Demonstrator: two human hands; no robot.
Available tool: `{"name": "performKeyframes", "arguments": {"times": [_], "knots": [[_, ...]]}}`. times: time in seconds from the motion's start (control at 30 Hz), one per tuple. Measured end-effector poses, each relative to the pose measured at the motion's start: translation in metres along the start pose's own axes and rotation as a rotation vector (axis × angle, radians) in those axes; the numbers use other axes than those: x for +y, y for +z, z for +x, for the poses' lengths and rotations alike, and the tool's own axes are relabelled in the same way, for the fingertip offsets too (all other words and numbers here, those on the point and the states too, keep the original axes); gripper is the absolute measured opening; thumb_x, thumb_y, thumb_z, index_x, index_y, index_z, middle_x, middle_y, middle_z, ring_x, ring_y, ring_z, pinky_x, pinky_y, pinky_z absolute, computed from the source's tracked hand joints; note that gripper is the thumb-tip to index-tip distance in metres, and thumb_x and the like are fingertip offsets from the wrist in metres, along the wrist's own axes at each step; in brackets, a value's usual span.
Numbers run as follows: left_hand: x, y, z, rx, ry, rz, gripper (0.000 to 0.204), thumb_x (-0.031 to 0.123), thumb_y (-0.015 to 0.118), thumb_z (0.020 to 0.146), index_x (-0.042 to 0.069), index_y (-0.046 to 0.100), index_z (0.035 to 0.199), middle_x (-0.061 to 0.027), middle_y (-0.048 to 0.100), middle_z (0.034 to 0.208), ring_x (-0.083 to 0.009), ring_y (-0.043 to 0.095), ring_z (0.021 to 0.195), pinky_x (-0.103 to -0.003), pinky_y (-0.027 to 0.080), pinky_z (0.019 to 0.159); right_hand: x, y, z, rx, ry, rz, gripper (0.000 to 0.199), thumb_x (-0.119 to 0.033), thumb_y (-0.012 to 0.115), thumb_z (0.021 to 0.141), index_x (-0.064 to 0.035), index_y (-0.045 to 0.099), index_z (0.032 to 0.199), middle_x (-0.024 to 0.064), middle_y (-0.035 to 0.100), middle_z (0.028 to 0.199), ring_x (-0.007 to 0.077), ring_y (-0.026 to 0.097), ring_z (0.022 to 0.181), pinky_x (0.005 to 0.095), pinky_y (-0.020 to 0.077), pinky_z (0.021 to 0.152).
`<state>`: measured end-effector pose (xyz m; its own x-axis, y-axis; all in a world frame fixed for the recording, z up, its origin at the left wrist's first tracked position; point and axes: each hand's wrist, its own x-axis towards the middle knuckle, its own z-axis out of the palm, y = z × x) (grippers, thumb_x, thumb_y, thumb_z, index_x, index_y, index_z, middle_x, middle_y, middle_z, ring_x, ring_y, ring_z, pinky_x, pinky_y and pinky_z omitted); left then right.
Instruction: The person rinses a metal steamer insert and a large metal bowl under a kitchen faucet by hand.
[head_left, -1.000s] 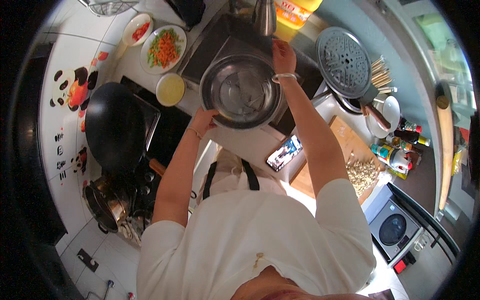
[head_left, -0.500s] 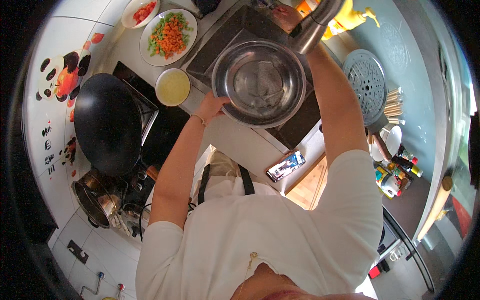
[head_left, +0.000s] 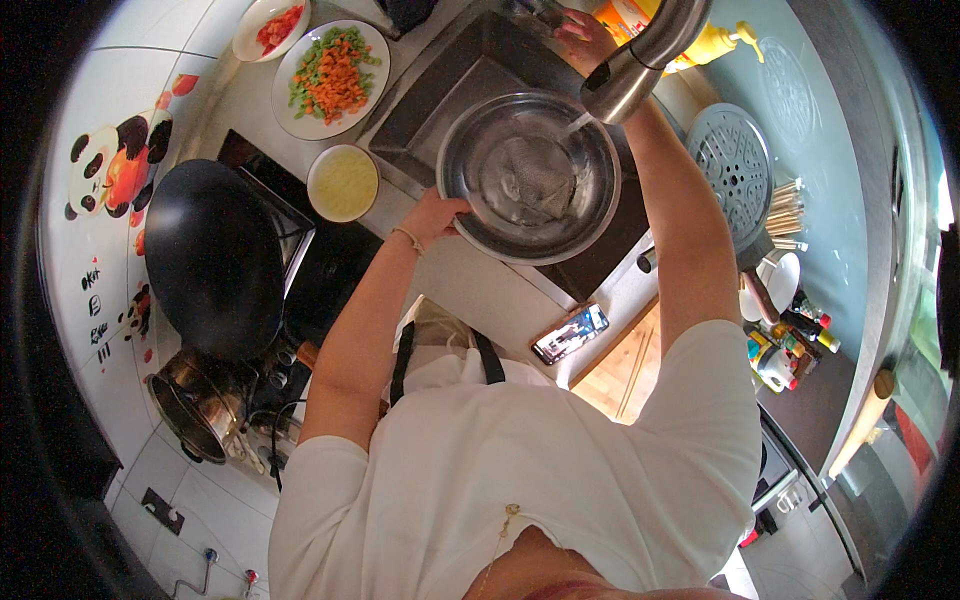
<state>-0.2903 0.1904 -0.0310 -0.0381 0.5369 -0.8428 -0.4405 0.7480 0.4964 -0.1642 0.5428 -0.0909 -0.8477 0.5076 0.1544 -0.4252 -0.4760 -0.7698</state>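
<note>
Over the dark sink (head_left: 425, 120) sits a round stainless steel bowl (head_left: 490, 232), with clear water in it. My left hand (head_left: 435, 217) grips the bowl's near left rim, thumb over the edge. From the metal faucet (head_left: 630, 78) a short stream of water runs into the bowl's far right side. Beyond the faucet, my right hand (head_left: 586, 42) is raised with its fingers apart, near a dark fitting at the sink's back edge. It is partly hidden by the faucet, and I see nothing held in it.
Left of the sink are a bowl of pale yellow liquid (head_left: 343, 183), a plate of diced vegetables (head_left: 331, 80) and a bowl of red pieces (head_left: 279, 30). A black wok (head_left: 215, 260) sits farther left. A phone (head_left: 570, 332) lies on the near counter edge.
A stream from the faucet now shows, and the water in the bowl is rippled. My right hand's fingers have come into clearer view, spread. My left hand stays on the rim.
</note>
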Motion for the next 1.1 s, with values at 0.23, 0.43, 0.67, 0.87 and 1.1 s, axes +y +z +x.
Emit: {"name": "performKeyframes", "arguments": {"times": [0.23, 0.43, 0.67, 0.87, 1.1], "knots": [[-0.004, -0.003, -0.003, -0.009, 0.020, 0.020, 0.032, 0.005, 0.060, 0.076, 0.003, 0.047, 0.106, -0.0097, 0.062, 0.087, -0.0198, 0.063, 0.071, -0.032, 0.054, 0.055, -0.013, 0.004, -0.015, -0.046, 0.070, 0.001, 0.043, -0.012, 0.062, 0.079, -0.0122, 0.047, 0.119, 0.0066, 0.045, 0.123, 0.0206, 0.047, 0.109, 0.0351, 0.0408, 0.089], [-0.002, -0.003, -0.007, 0.028, -0.003, 0.088, 0.029, 0.009, 0.060, 0.076, 0.003, 0.051, 0.103, -0.0087, 0.061, 0.086, -0.0180, 0.061, 0.070, -0.031, 0.053, 0.057, -0.021, 0.003, -0.020, -0.072, 0.091, -0.006, 0.039, -0.017, 0.060, 0.080, -0.0112, 0.049, 0.118, 0.0054, 0.043, 0.126, 0.0198, 0.044, 0.112, 0.0363, 0.0390, 0.091], [-0.003, -0.001, -0.018, 0.063, -0.006, 0.087, 0.029, 0.011, 0.059, 0.076, 0.001, 0.051, 0.102, -0.0091, 0.060, 0.088, -0.0176, 0.060, 0.074, -0.032, 0.052, 0.063, -0.020, 0.010, -0.024, -0.121, 0.116, -0.002, 0.037, -0.024, 0.058, 0.082, -0.0099, 0.052, 0.116, 0.0040, 0.042, 0.129, 0.0190, 0.041, 0.116, 0.0377, 0.0368, 0.093], [-0.016, -0.005, -0.020, 0.102, 0.025, 0.163, 0.035, 0.011, 0.060, 0.075, 0.003, 0.050, 0.107, -0.0097, 0.060, 0.092, -0.0181, 0.060, 0.076, -0.032, 0.051, 0.061, -0.028, 0.029, -0.030, 0.000, 0.212, 0.031, 0.044, -0.029, 0.054, 0.085, -0.0117, 0.044, 0.124, -0.0002, 0.026, 0.139, 0.0188, 0.028, 0.126, 0.0432, 0.0297, 0.099], [-0.046, -0.012, -0.030, 0.293, 0.038, 0.227, 0.030, 0.010, 0.061, 0.078, 0.006, 0.050, 0.106, -0.0079, 0.060, 0.094, -0.0186, 0.058, 0.076, -0.032, 0.048, 0.058, -0.014, 0.081, -0.024, 0.287, 0.234, -0.072, 0.046, -0.023, 0.044, 0.090, -0.0158, 0.031, 0.133, 0.0020, 0.023, 0.141, 0.0210, 0.026, 0.128, 0.0454, 0.0300, 0.100]]}}
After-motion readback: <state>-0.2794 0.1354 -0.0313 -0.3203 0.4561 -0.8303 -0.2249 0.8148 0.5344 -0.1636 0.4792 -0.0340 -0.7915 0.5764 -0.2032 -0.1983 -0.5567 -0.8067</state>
